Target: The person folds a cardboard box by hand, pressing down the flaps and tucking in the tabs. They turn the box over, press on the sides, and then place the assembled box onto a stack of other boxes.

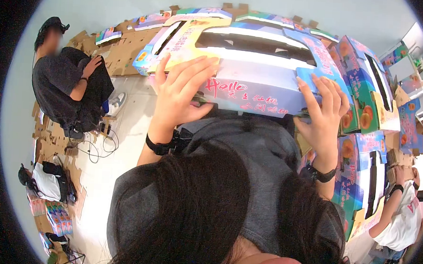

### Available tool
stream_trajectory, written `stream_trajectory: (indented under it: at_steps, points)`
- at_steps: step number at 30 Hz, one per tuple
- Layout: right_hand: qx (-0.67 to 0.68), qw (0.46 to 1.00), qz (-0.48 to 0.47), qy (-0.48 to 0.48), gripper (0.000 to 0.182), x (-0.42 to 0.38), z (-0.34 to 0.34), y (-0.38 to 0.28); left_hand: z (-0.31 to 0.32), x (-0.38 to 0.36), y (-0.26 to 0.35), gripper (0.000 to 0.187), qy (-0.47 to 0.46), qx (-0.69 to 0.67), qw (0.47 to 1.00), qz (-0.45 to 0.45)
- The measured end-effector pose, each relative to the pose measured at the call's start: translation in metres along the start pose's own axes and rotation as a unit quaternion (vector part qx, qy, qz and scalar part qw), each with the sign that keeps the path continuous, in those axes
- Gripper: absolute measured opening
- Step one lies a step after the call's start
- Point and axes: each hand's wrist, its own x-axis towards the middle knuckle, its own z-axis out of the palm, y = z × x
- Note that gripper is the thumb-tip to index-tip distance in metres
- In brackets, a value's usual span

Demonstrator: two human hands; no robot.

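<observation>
A printed cardboard fruit box (252, 93) with peach pictures, red "Hello" lettering and a long dark slot in its top is right before my body. My left hand (182, 90) is on its near left edge, fingers stretched over the top and thumb low on the front side. On the near right edge, my right hand (324, 107) takes hold in the same way, fingers bent over the top and thumb at the lower front. The undersides of the thumbs and the base of the box are partly hidden.
Similar printed boxes (367, 87) are stacked at my right, with another box (369, 176) lower down. Flattened brown cardboard (124, 58) lines the wall behind. One person (66, 81) is at the left, another (51, 181) farther off, a third (398, 218) at the right. Cables (96, 147) lie on the floor.
</observation>
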Motion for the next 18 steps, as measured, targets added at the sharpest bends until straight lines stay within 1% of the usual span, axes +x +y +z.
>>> stream_trajectory:
  at_steps: [2,3,5,8,9,12,13,14,15,16,17,18]
  points:
    - [-0.007,1.0,0.004,0.008,0.09,-0.004,0.012,0.001,0.007,-0.004,-0.003,0.086,-0.03,0.013,0.999,-0.013]
    - [-0.006,1.0,0.013,0.009,0.084,-0.007,0.016,0.0,0.007,-0.003,-0.003,0.089,-0.035,0.019,0.999,-0.023]
    - [-0.015,0.999,0.009,0.029,0.082,-0.011,0.026,0.002,0.006,-0.004,0.0,0.096,-0.045,0.028,0.998,-0.045]
    - [-0.03,0.998,-0.009,0.052,0.076,-0.025,0.048,0.005,-0.015,0.0,-0.01,0.103,-0.004,-0.006,0.999,-0.053]
    - [-0.037,0.997,-0.018,0.058,0.074,-0.031,0.056,0.009,-0.02,0.0,-0.018,0.095,0.031,0.034,0.998,-0.045]
    - [-0.049,0.995,-0.04,0.075,0.067,-0.049,0.078,0.018,-0.03,-0.019,-0.06,0.076,-0.016,0.133,0.979,-0.153]
    - [-0.053,0.994,-0.046,0.082,0.064,-0.053,0.084,0.021,-0.029,-0.031,-0.075,0.07,-0.052,0.053,0.97,-0.229]
    - [-0.028,0.995,-0.06,0.074,0.063,-0.057,0.088,0.024,-0.023,-0.046,-0.09,0.063,-0.086,-0.027,0.949,-0.302]
    - [-0.005,0.995,-0.073,0.066,0.062,-0.061,0.09,0.026,-0.016,-0.057,-0.101,0.057,-0.118,-0.108,0.915,-0.369]
    - [0.017,0.994,-0.087,0.059,0.061,-0.058,0.086,0.025,-0.011,-0.062,-0.104,0.053,-0.141,-0.171,0.899,-0.377]
    - [0.029,0.996,-0.085,0.017,0.065,-0.057,0.078,0.022,-0.005,-0.066,-0.106,0.05,-0.163,-0.234,0.879,-0.382]
    - [0.05,0.995,-0.082,0.01,0.066,-0.051,0.071,0.022,0.002,-0.071,-0.11,0.047,-0.187,-0.297,0.854,-0.385]
